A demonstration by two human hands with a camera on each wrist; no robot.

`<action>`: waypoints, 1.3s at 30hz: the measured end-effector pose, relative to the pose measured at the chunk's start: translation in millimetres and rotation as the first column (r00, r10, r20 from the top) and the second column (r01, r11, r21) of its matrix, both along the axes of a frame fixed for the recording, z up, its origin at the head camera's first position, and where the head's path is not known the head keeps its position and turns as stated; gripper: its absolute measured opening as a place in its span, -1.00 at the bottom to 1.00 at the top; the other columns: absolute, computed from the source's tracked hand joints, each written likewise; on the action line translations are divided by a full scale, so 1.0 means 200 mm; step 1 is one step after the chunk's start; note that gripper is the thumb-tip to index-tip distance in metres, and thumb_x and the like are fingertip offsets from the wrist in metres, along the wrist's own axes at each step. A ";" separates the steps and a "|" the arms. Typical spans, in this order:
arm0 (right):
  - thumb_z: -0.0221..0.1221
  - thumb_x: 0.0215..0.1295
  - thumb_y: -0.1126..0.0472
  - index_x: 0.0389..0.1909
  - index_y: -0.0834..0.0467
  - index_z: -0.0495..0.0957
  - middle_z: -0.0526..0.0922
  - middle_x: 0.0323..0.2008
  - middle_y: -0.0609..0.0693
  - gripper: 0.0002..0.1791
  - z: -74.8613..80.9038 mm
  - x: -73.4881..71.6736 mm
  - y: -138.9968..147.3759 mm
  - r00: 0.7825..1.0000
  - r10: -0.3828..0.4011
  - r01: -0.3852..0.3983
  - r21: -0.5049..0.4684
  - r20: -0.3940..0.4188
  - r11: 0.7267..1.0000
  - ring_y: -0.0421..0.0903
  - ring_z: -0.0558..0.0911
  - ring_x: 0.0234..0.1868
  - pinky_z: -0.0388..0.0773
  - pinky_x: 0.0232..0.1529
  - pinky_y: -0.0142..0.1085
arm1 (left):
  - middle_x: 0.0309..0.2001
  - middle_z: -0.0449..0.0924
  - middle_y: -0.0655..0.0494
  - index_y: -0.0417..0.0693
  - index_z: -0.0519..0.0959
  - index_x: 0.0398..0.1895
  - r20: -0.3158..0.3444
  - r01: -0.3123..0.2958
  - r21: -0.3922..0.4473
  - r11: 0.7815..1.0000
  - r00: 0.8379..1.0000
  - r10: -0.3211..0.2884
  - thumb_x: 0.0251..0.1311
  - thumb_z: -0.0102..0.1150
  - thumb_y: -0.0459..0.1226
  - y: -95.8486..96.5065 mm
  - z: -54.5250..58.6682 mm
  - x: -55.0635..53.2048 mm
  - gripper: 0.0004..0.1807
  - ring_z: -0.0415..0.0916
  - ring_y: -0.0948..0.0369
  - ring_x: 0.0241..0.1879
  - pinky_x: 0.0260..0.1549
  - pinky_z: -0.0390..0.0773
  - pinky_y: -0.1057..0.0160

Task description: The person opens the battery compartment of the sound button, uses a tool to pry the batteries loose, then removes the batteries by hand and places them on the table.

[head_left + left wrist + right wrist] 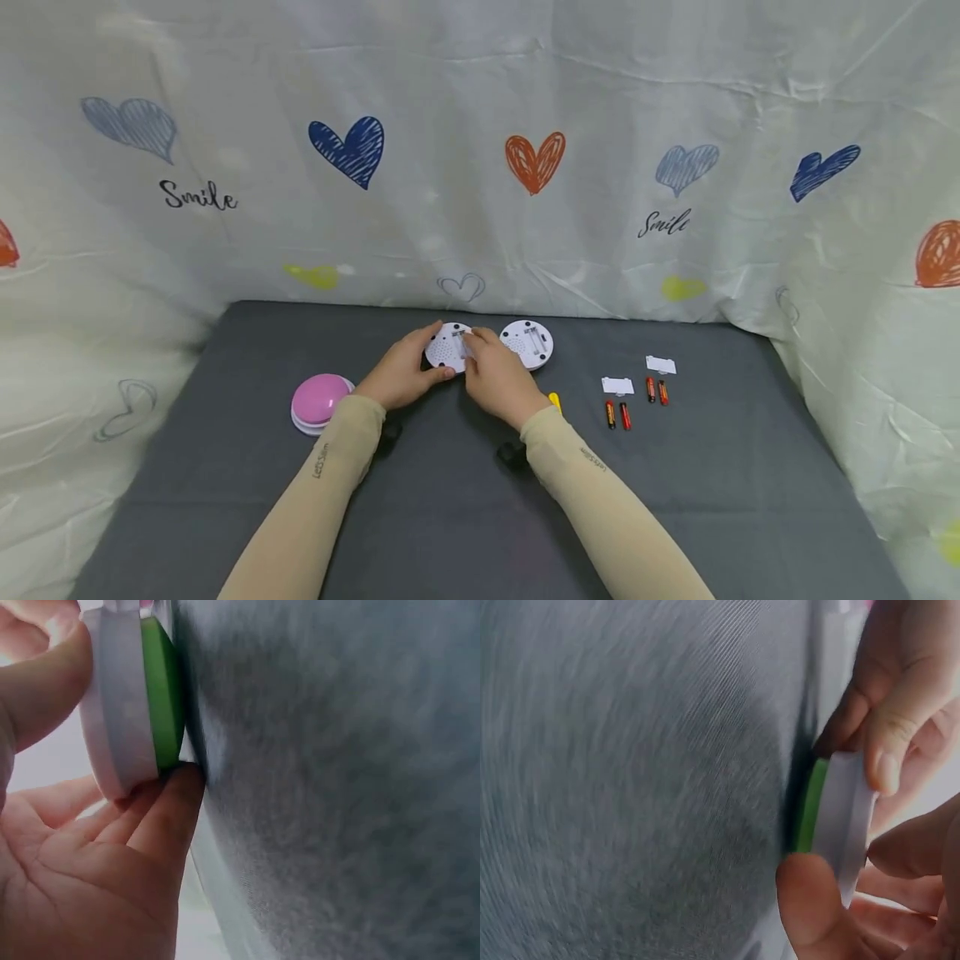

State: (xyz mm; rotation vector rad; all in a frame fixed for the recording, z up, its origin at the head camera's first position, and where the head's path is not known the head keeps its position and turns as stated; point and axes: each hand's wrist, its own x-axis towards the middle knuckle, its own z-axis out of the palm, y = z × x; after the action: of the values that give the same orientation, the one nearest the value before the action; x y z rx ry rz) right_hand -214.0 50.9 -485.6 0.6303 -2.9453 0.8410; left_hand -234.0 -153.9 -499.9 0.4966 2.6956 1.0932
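A round push-button buzzer [446, 348] lies upside down, its white underside with small holes and a battery compartment facing up. Its green top [161, 694] points down to the cloth. My left hand [405, 371] grips its rim, thumb on the near edge and fingers round the far side. At the buzzer's right edge, my right hand [498, 379] has its thumb and bent fingers on it; one fingertip [900, 847] touches the underside. These fingers partly hide the compartment. A second overturned white buzzer [516, 340] sits just beyond my right hand, its battery compartment uncovered.
A pink-topped buzzer [321, 398] stands upright at left. Right of my hands lie two white battery covers [617, 386] and several red-and-black batteries [626, 416]. A yellow object [555, 401] is partly hidden by my right wrist. A printed curtain [450, 225] hangs behind the dark cloth.
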 end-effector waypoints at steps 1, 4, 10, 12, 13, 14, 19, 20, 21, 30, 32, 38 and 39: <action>0.13 0.64 0.27 0.50 0.34 0.49 0.46 0.50 0.26 -0.49 -0.01 0.00 0.00 1.000 -0.017 0.017 -0.020 -0.011 1.000 0.15 0.54 0.47 0.53 0.41 0.01 | 0.68 0.11 -0.33 -0.28 0.01 0.77 -0.003 -0.001 0.002 1.000 1.000 0.001 0.49 0.43 -0.12 0.00 0.00 0.01 0.04 0.08 -0.24 0.66 0.58 0.15 -0.25; 0.18 0.61 0.27 0.47 0.30 0.53 0.48 0.47 0.25 -0.51 -0.02 0.02 0.00 0.995 -0.057 0.049 -0.100 -0.082 0.994 0.14 0.62 0.38 0.59 0.34 -0.01 | 0.70 0.03 -0.37 -0.31 -0.09 0.78 -0.028 -0.020 0.014 1.000 0.999 0.021 0.47 0.45 -0.05 0.00 0.00 0.04 0.13 0.04 -0.26 0.67 0.57 0.15 -0.28; 0.21 0.60 0.26 0.30 0.28 0.66 0.65 0.22 0.15 -0.64 0.04 0.09 -0.07 0.989 0.013 -0.059 -0.316 -0.146 0.947 -0.15 0.66 -0.27 0.67 -0.15 -0.27 | 0.54 0.32 -0.37 -0.35 0.35 0.62 -0.228 -0.105 0.056 0.993 0.967 0.115 0.42 0.50 -0.06 -0.12 0.13 0.18 -0.12 0.32 -0.29 0.51 0.43 0.35 -0.35; 0.22 0.60 0.24 0.26 0.24 0.69 0.70 0.13 0.10 -0.67 0.07 0.12 -0.13 0.991 0.086 -0.117 -0.358 -0.103 0.926 -0.24 0.60 -0.35 0.61 -0.23 -0.36 | 0.50 0.36 -0.35 -0.33 0.44 0.56 -0.285 -0.128 0.054 0.990 0.949 0.138 0.44 0.48 -0.11 -0.21 0.19 0.25 -0.22 0.37 -0.30 0.46 0.36 0.39 -0.38; 0.22 0.61 0.23 0.26 0.22 0.70 0.72 0.11 0.07 -0.67 0.09 0.13 -0.16 0.989 0.127 -0.144 -0.374 -0.068 0.916 -0.28 0.61 -0.34 0.60 -0.23 -0.40 | 0.50 0.37 -0.34 -0.33 0.46 0.54 -0.301 -0.145 0.055 0.988 0.941 0.155 0.44 0.48 -0.13 -0.26 0.21 0.29 -0.25 0.36 -0.30 0.45 0.34 0.39 -0.40; 0.23 0.61 0.21 0.27 0.20 0.70 0.73 0.10 0.05 -0.67 0.10 0.14 -0.20 0.985 0.168 -0.170 -0.377 -0.038 0.911 -0.30 0.62 -0.31 0.59 -0.21 -0.43 | 0.49 0.37 -0.35 -0.33 0.47 0.53 -0.313 -0.163 0.049 0.985 0.934 0.170 0.45 0.48 -0.14 -0.32 0.22 0.32 -0.27 0.35 -0.32 0.45 0.32 0.38 -0.43; 0.37 0.54 0.16 0.40 0.14 0.62 0.69 0.25 -0.02 -0.52 0.11 0.20 -0.39 0.944 0.330 -0.311 -0.280 0.024 0.908 -0.23 0.70 0.09 0.57 0.06 -0.51 | 0.47 0.33 -0.46 -0.39 0.45 0.51 -0.281 -0.242 -0.031 0.970 0.933 0.224 0.38 0.52 -0.13 -0.57 0.19 0.46 -0.21 0.28 -0.45 0.43 0.24 0.36 -0.55; 0.40 0.51 0.15 0.43 0.15 0.59 0.67 0.28 -0.01 -0.47 0.11 0.20 -0.42 0.938 0.347 -0.335 -0.239 0.011 0.911 -0.20 0.68 0.18 0.54 0.15 -0.50 | 0.45 0.34 -0.49 -0.42 0.43 0.51 -0.267 -0.242 -0.054 0.969 0.938 0.219 0.36 0.53 -0.14 -0.61 0.18 0.47 -0.19 0.29 -0.47 0.41 0.23 0.36 -0.55; 0.43 0.49 0.14 0.46 0.15 0.57 0.64 0.33 -0.01 -0.42 0.10 0.20 -0.46 0.932 0.362 -0.353 -0.205 0.007 0.913 -0.19 0.64 0.27 0.50 0.24 -0.50 | 0.43 0.34 -0.51 -0.44 0.42 0.51 -0.249 -0.238 -0.074 0.968 0.945 0.214 0.35 0.54 -0.13 -0.64 0.16 0.49 -0.16 0.31 -0.47 0.39 0.22 0.37 -0.55; 0.44 0.47 0.10 0.55 0.12 0.49 0.56 0.42 0.01 -0.31 0.05 0.21 -0.71 0.915 0.404 -0.404 -0.002 -0.019 0.915 -0.19 0.57 0.35 0.38 0.39 -0.49 | 0.39 0.42 -0.47 -0.42 0.33 0.58 -0.118 -0.190 -0.059 0.980 0.976 0.182 0.23 0.64 -0.22 -0.73 0.05 0.52 -0.04 0.40 -0.36 0.37 0.26 0.44 -0.41; 0.44 0.46 0.12 0.52 0.11 0.52 0.59 0.38 0.01 -0.34 0.04 0.20 -0.73 0.920 0.390 -0.390 0.022 -0.043 0.921 -0.16 0.59 0.31 0.42 0.37 -0.47 | 0.38 0.44 -0.47 -0.42 0.34 0.57 -0.128 -0.193 -0.059 0.979 0.974 0.184 0.22 0.64 -0.26 -0.73 0.05 0.52 -0.06 0.44 -0.35 0.34 0.22 0.48 -0.39; 0.44 0.42 0.24 0.42 0.11 0.60 0.69 0.25 -0.03 -0.43 0.01 0.19 -0.70 0.934 0.345 -0.346 0.012 -0.095 0.938 -0.16 0.64 0.19 0.48 0.27 -0.46 | 0.30 0.52 -0.42 -0.39 0.42 0.51 -0.135 -0.193 -0.073 0.978 0.974 0.182 0.21 0.65 -0.25 -0.69 0.07 0.52 -0.13 0.56 -0.24 0.18 0.04 0.62 -0.26; 0.44 0.40 0.25 0.40 0.10 0.62 0.70 0.23 -0.04 -0.44 0.01 0.19 -0.69 0.934 0.344 -0.346 0.000 -0.093 0.938 -0.17 0.64 0.18 0.49 0.25 -0.46 | 0.29 0.53 -0.41 -0.39 0.43 0.50 -0.130 -0.189 -0.075 0.979 0.975 0.179 0.21 0.65 -0.24 -0.68 0.07 0.52 -0.13 0.57 -0.22 0.16 0.02 0.63 -0.25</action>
State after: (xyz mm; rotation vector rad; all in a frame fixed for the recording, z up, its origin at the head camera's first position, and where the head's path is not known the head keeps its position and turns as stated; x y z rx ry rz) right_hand -176.0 -86.9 -483.3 1.1765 -2.7826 0.8283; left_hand -129.4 -289.3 -486.1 0.3134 2.9319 1.0135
